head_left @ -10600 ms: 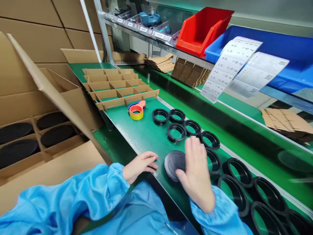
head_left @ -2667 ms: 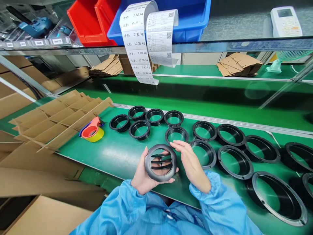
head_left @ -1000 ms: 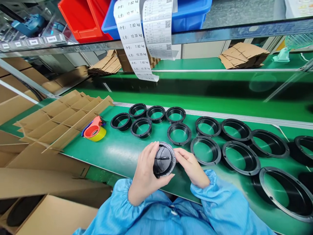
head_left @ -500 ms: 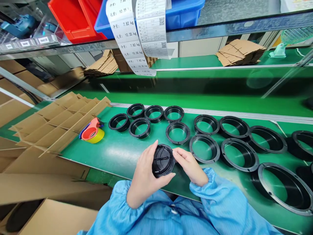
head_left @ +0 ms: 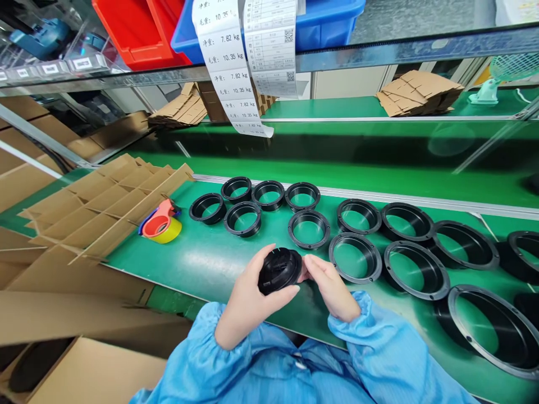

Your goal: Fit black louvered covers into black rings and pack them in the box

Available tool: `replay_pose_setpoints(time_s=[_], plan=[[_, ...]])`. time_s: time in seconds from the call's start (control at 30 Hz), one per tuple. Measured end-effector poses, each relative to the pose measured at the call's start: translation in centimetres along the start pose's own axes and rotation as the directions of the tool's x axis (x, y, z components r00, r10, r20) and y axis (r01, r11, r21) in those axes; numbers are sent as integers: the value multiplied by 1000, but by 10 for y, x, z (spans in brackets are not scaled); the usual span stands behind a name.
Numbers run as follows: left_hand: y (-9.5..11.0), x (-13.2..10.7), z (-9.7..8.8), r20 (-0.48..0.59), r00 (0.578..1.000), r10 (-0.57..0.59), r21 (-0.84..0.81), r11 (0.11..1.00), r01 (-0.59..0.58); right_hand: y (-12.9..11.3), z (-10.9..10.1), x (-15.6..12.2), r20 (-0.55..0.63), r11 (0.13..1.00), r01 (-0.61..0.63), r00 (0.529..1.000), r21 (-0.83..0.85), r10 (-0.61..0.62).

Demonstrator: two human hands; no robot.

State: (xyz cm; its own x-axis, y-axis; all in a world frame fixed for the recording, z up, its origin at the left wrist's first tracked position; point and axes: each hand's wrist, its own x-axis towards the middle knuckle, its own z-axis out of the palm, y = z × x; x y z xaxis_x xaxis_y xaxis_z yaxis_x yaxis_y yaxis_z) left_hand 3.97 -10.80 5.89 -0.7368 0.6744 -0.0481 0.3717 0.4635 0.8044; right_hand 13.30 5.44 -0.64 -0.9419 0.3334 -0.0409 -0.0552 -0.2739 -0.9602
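Observation:
My left hand (head_left: 248, 294) grips a round black plastic vent part (head_left: 278, 270) by its rim, tilted away from me above the near edge of the green table (head_left: 210, 261). My right hand (head_left: 330, 286) pinches the same part's right edge with thumb and fingers. Both sleeves are light blue. Several black plastic rings (head_left: 309, 229) lie in rows on the table just beyond my hands, and larger rings (head_left: 416, 269) lie to the right.
A tape dispenser (head_left: 161, 223) with yellow tape lies left of the rings beside a cardboard divider grid (head_left: 105, 202). Open cardboard boxes (head_left: 84, 365) stand at lower left. A shelf above holds red (head_left: 135, 28) and blue bins (head_left: 328, 17) with hanging printed labels (head_left: 229, 67).
I have turned the black part in my hands, from showing its slatted face to its back and then tilted flatter. My right hand has closed onto its edge.

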Motion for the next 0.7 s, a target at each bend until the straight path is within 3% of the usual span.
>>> replay_pose_setpoints(time_s=[0.07,0.2,0.27,0.33,0.4,0.47,0.5,0.6,0.7], plan=[[-1,-1,0,-1,999,-36,-66,997,35,-2,-2,-1,-42,999,42,998,-17,-43],[-2,-2,3,-75,996,52,-25,998,-54,-3,-5,-1,-118,996,84,989,-26,-86],[-2,-2,3,-54,998,-40,-200,979,29,-4,-5,-2,-80,993,106,991,-49,-110],[-2,1,2,53,982,-180,-530,829,180,-6,-4,-4,5,966,204,979,-161,-206],[-2,4,1,277,922,-272,-786,488,380,-7,-2,-6,77,871,353,934,-342,-349],[-1,6,1,483,826,-291,-830,150,538,-6,1,-9,110,725,451,878,-521,-467],[-2,6,2,538,791,-289,-818,46,573,-6,2,-9,115,662,464,858,-589,-500],[-5,5,7,565,774,-284,-817,-60,574,-3,3,-10,128,547,445,844,-709,-520],[-10,2,13,547,789,-279,-822,-2,569,-2,2,-9,137,525,410,866,-746,-481]])
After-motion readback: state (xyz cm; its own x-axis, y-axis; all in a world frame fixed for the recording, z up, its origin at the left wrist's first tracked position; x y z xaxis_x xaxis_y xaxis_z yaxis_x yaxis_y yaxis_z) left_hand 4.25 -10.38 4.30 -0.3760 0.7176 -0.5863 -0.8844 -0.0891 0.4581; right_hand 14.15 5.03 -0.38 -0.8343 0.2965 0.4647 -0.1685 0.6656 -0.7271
